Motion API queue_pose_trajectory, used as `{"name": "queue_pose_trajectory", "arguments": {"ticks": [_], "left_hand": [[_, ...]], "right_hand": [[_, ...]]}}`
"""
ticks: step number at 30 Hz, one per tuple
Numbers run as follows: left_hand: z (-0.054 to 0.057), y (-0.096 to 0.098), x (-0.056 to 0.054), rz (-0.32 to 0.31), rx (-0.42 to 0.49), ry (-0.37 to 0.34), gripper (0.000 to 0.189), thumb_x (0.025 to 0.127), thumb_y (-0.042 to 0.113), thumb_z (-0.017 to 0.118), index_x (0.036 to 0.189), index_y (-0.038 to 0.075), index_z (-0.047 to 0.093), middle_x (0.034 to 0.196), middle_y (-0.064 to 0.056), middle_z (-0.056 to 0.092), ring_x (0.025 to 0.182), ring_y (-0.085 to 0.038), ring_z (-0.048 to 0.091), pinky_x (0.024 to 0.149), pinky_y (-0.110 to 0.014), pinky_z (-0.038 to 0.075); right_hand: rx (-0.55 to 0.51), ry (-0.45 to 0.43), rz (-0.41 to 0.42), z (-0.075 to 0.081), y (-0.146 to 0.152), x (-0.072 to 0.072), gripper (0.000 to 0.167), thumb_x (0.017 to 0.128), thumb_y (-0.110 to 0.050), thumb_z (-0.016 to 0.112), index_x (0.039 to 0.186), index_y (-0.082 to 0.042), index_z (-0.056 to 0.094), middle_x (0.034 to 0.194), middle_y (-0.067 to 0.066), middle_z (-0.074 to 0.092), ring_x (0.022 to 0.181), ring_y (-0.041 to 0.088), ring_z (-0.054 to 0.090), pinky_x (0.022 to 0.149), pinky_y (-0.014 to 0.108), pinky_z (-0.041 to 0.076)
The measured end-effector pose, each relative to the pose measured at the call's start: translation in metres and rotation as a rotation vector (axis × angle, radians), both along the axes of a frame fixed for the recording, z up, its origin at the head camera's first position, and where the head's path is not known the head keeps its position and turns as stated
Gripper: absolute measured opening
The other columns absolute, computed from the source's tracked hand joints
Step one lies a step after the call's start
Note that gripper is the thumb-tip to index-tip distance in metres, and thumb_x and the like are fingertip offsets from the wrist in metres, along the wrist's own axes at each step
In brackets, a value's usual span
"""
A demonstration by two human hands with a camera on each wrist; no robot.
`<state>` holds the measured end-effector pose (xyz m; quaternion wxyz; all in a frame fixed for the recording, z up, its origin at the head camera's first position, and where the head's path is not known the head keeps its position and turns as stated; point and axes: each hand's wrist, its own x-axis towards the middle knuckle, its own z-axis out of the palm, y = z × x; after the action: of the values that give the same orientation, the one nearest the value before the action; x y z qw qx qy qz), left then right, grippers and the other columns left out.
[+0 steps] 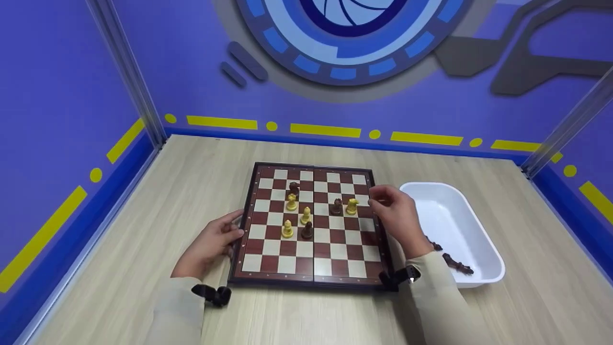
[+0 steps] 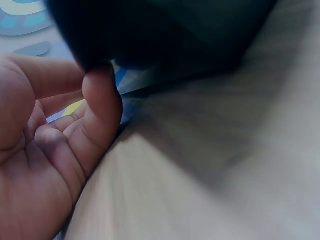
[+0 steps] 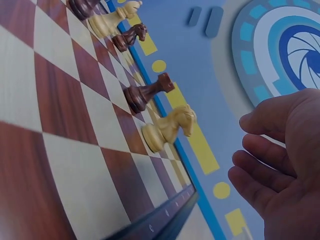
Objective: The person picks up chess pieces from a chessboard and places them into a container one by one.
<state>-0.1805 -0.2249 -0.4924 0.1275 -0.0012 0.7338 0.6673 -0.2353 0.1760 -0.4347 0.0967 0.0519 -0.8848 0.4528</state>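
Note:
A brown-and-cream chessboard (image 1: 289,263) with a dark frame lies in front of me. My left hand (image 1: 210,244) grips its left edge; in the left wrist view, fingertips (image 2: 102,95) meet the dark edge of the board (image 2: 165,40). Just off the right edge is my right hand (image 1: 395,215), fingers loosely bent, nothing between them. Nearest to it stands a cream knight (image 1: 352,206), with a dark rook (image 3: 145,93) beside it. On the left half are a dark knight (image 1: 294,188), a cream rook (image 1: 291,202), two more cream pieces (image 1: 306,216) and another dark piece (image 1: 307,231).
To the right of the board, a white tray (image 1: 493,256) contains dark chess pieces (image 1: 458,264), partly hidden by my right wrist. The wooden table (image 1: 201,191) ends at a blue wall (image 1: 191,86) behind and on both sides.

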Motion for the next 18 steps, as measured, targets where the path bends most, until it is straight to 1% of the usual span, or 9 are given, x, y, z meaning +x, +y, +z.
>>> {"name": "queue_pose_trajectory", "arguments": {"ticks": [3,7,10,13,15,18], "left_hand": [[0.000,0.000,0.000,-0.007,-0.006,0.003,0.060,0.097,0.001,0.053,0.152,0.008,0.031,0.088,-0.001,0.051,0.060,-0.008,0.053,0.047,-0.023,0.050],[0.001,0.000,0.001,-0.003,0.004,-0.001,0.060,0.096,0.001,0.054,0.152,0.009,0.031,0.089,-0.001,0.050,0.060,-0.008,0.052,0.047,-0.022,0.049],[0.001,0.000,0.000,-0.003,-0.001,0.002,0.061,0.096,0.001,0.054,0.152,0.009,0.031,0.089,-0.002,0.051,0.060,-0.007,0.052,0.047,-0.022,0.048],[0.000,0.000,0.000,-0.001,-0.003,0.004,0.060,0.096,0.001,0.054,0.152,0.008,0.032,0.089,-0.002,0.050,0.060,-0.007,0.051,0.046,-0.021,0.048],[-0.001,0.000,0.000,0.002,0.003,-0.001,0.060,0.096,0.000,0.054,0.152,0.009,0.032,0.090,-0.002,0.050,0.060,-0.008,0.051,0.046,-0.022,0.048],[-0.001,-0.001,-0.001,-0.003,0.012,-0.004,0.061,0.096,0.000,0.053,0.152,0.008,0.031,0.090,-0.003,0.050,0.061,-0.008,0.053,0.046,-0.022,0.049]], "right_hand": [[0.002,-0.004,0.016,-0.003,-0.005,-0.002,0.026,0.087,-0.010,0.067,0.113,-0.004,0.068,0.110,0.015,0.068,0.101,0.024,0.065,0.087,0.037,0.053],[-0.002,-0.016,0.037,-0.006,-0.011,-0.006,0.027,0.086,-0.009,0.067,0.112,-0.004,0.068,0.111,0.018,0.068,0.101,0.026,0.064,0.090,0.039,0.052],[0.019,-0.053,0.038,-0.007,-0.015,-0.008,0.027,0.085,-0.012,0.067,0.112,-0.008,0.068,0.111,0.015,0.069,0.100,0.024,0.064,0.089,0.038,0.052],[0.076,-0.080,0.028,-0.008,-0.018,-0.010,0.027,0.085,-0.018,0.066,0.112,-0.013,0.068,0.112,0.011,0.069,0.098,0.022,0.065,0.088,0.038,0.052],[0.104,-0.087,0.024,-0.008,-0.020,-0.011,0.027,0.086,-0.020,0.066,0.113,-0.014,0.068,0.113,0.010,0.070,0.096,0.021,0.066,0.087,0.038,0.052],[0.110,-0.085,0.021,-0.011,-0.023,-0.012,0.027,0.087,-0.018,0.065,0.113,-0.014,0.068,0.113,0.009,0.070,0.094,0.021,0.066,0.084,0.037,0.053]]}}
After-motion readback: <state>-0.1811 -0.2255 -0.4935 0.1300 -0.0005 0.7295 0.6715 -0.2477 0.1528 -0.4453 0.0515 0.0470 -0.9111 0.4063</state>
